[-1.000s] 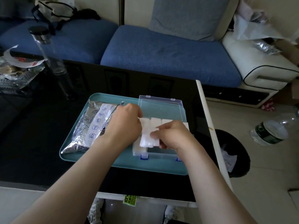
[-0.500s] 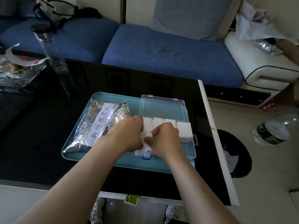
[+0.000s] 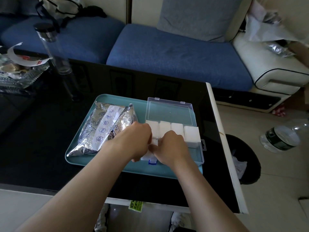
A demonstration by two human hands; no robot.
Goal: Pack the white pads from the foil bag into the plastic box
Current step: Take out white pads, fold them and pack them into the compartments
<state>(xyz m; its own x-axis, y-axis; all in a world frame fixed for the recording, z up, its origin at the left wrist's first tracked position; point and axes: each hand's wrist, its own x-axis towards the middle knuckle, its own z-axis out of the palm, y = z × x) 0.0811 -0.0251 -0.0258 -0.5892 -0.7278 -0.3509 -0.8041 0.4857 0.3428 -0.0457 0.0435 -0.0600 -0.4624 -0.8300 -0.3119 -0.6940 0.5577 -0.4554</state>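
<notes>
On teal plastic tray (image 3: 139,111) | clear plastic box (image 3: 202,153): back row of white rectangular pads (image 3: 191,133) filled | left hand (image 3: 133,141), right hand (image 3: 168,146) pinch front-row pad | crinkled silver foil bag (image 3: 103,128) seemingly part-full

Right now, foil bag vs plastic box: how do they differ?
The foil bag is opaque, crinkled silver; the plastic box is clear and rigid. The bag lies on the left of the teal tray, the box on the right. The box's lid lies open, showing a row of white pads; the bag's contents are hidden. Both rest on the tray.
</notes>
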